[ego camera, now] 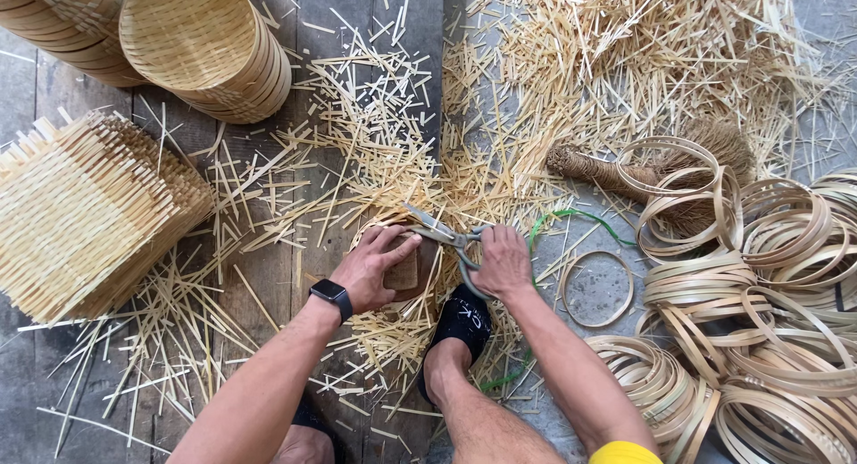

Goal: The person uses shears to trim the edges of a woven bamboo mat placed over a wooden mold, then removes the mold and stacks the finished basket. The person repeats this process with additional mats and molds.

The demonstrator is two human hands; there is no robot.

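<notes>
Soft, even daylight, bright throughout; shadows faint and short. No glare. Focus sharp at centre, with slight wide-angle stretching at the edges.

Pale straw-coloured woven baskets [205,49]; green cord [571,216]; black wristwatch [331,294]; tan bamboo rings [741,339].

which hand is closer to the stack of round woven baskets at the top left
Left. The left hand presses a wooden block below and right of the stacked round baskets. The right hand, holding the scissors, sits farther to the right.
</notes>
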